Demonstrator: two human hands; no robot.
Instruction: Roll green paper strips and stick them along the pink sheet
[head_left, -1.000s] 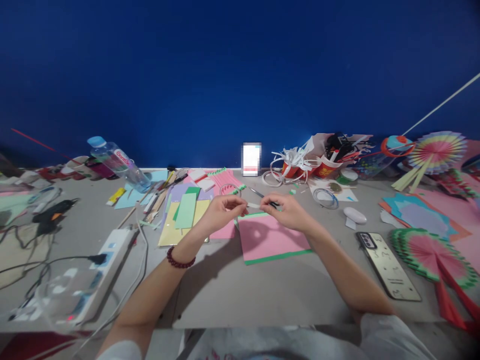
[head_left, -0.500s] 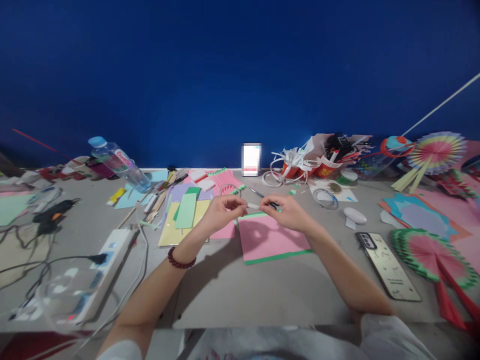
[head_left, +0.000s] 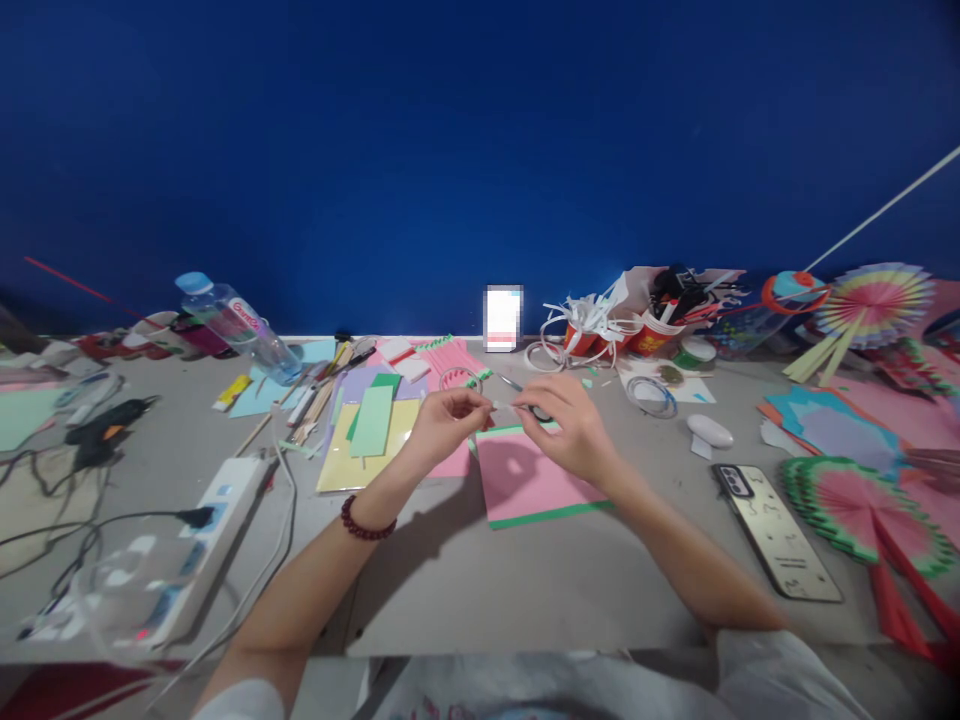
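My left hand (head_left: 448, 423) and my right hand (head_left: 564, 425) meet above the table's middle, both pinched on a small white strip of paper (head_left: 504, 406) stretched between their fingertips. A red bead bracelet (head_left: 365, 522) is on my left wrist. Under the hands lies a pink sheet with a green edge (head_left: 540, 483). A yellow sheet with a light green strip on it (head_left: 373, 423) lies just left of my left hand. A pair of scissors (head_left: 517, 387) rests on the table behind my right hand.
A power strip (head_left: 201, 533) with cables and a glue gun (head_left: 105, 423) sit at the left, a water bottle (head_left: 238, 325) behind. A phone (head_left: 776, 530), a white case (head_left: 709, 430) and paper fans (head_left: 855, 505) lie at the right. Red cups (head_left: 645, 335) with scraps stand at the back.
My right hand has shifted a little left, closer to my left hand, so the strip between them looks shorter. My left hand has barely moved.
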